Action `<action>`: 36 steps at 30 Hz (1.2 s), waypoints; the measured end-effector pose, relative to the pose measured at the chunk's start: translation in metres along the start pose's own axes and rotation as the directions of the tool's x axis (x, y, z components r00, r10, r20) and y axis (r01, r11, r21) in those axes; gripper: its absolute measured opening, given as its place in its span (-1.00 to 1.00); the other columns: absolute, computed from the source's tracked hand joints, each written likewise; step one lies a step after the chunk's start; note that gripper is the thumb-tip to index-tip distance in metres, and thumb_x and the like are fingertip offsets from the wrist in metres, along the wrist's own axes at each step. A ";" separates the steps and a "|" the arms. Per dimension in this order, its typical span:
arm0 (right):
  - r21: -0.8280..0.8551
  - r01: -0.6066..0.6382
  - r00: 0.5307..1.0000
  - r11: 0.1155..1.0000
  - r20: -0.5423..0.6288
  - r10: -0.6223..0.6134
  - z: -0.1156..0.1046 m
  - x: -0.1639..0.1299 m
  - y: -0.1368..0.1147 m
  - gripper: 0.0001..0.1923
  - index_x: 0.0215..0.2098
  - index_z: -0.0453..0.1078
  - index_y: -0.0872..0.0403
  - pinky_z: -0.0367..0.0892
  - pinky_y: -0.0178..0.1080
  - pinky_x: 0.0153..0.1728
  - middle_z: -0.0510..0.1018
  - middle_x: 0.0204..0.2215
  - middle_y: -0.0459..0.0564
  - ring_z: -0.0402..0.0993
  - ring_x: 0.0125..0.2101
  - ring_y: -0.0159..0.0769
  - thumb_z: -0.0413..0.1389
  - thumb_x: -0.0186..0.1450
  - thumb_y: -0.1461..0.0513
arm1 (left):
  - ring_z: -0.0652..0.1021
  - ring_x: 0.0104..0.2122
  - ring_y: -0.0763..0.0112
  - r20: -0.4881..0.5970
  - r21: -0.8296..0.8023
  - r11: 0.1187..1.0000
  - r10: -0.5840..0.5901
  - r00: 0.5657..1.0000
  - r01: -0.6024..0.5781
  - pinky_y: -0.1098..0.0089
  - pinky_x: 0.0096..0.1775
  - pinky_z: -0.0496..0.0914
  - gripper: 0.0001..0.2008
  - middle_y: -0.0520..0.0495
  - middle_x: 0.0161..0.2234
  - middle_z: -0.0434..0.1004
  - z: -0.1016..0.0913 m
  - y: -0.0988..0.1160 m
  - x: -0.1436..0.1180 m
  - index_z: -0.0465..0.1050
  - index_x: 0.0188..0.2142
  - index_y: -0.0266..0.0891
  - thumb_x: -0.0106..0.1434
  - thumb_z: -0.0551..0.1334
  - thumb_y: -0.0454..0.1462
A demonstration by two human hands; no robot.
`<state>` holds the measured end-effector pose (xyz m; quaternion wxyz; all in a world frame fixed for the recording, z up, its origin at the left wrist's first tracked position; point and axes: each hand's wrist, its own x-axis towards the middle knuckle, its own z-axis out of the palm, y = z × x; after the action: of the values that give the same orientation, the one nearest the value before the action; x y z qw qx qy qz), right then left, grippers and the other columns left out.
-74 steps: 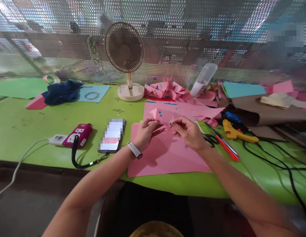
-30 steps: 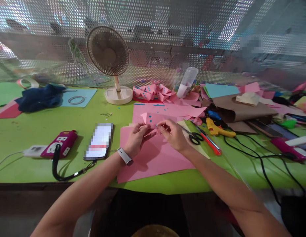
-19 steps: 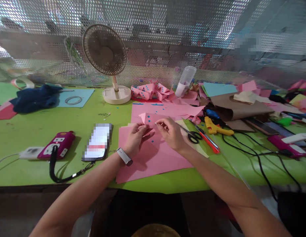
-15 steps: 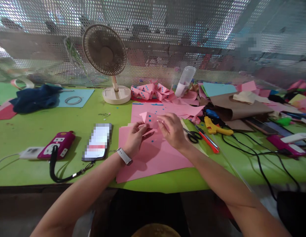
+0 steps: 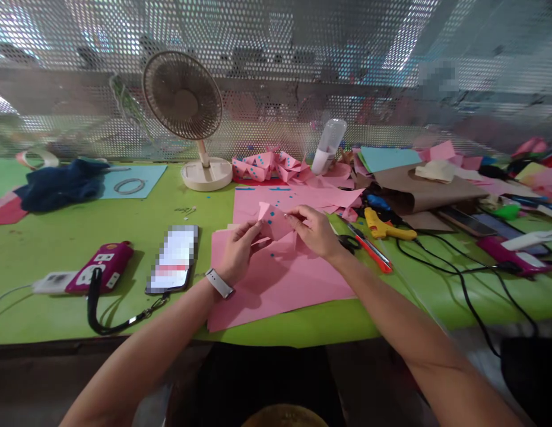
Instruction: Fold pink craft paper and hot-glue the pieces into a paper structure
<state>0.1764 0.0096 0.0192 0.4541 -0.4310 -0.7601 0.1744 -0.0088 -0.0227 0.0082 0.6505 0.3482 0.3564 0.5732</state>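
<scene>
Pink piece (image 5: 272,222) with blue dots, folded, held up just above pink sheet (image 5: 280,279) at desk (image 5: 57,237) middle. Left hand (image 5: 238,252) pinching its left lower edge, fingers closed on paper; right hand (image 5: 316,231) pinching right corner, closed on same piece. Progress, judged: some folds in, shape not finished; pile of dotted folded pieces (image 5: 269,166) at back looks done; loose blue dots lying on sheet. Room: bare green desk left of phone (image 5: 173,258) and near front edge; sheet nearly at front edge. Right side crowded: scissors (image 5: 347,242) and red cutter (image 5: 369,252) just beside right hand, glue gun (image 5: 385,225) and cables near. Fan (image 5: 187,112) well behind.
</scene>
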 end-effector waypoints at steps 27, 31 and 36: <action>-0.001 0.194 0.979 0.981 0.059 -0.194 0.017 -0.010 -0.006 -0.85 -0.20 0.48 0.05 0.38 -0.24 -0.21 0.58 -0.29 0.03 0.51 -0.26 -0.26 0.07 0.38 0.23 | 0.48 -0.49 0.55 -0.030 -0.062 0.996 -0.059 0.998 0.057 0.52 -0.47 0.33 -0.68 0.01 -0.42 0.55 -0.003 -0.004 0.005 0.55 -0.36 -0.28 -0.07 0.51 -0.17; 0.025 0.179 0.981 0.983 0.070 -0.181 0.017 -0.010 -0.007 -0.83 -0.21 0.50 0.02 0.37 -0.23 -0.19 0.58 -0.29 0.02 0.51 -0.26 -0.26 0.06 0.38 0.18 | 0.46 -0.51 0.55 -0.005 -0.052 0.998 -0.045 0.999 0.044 0.52 -0.47 0.32 -0.71 0.00 -0.47 0.53 -0.004 -0.004 0.007 0.54 -0.42 -0.32 -0.06 0.50 -0.18; 0.009 0.104 0.992 0.995 0.072 -0.105 0.011 -0.006 -0.008 -0.82 -0.25 0.51 0.03 0.35 -0.24 -0.23 0.57 -0.34 0.00 0.49 -0.29 -0.26 0.09 0.36 0.15 | 0.49 -0.47 0.53 0.002 -0.068 0.994 -0.086 0.996 0.086 0.50 -0.42 0.38 -0.68 0.03 -0.45 0.52 -0.006 -0.002 0.008 0.54 -0.34 -0.26 -0.02 0.48 -0.13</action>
<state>0.1646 0.0013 0.0154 0.4358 -0.3829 -0.7971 0.1678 -0.0122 -0.0147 0.0027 0.6859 0.3099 0.3517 0.5566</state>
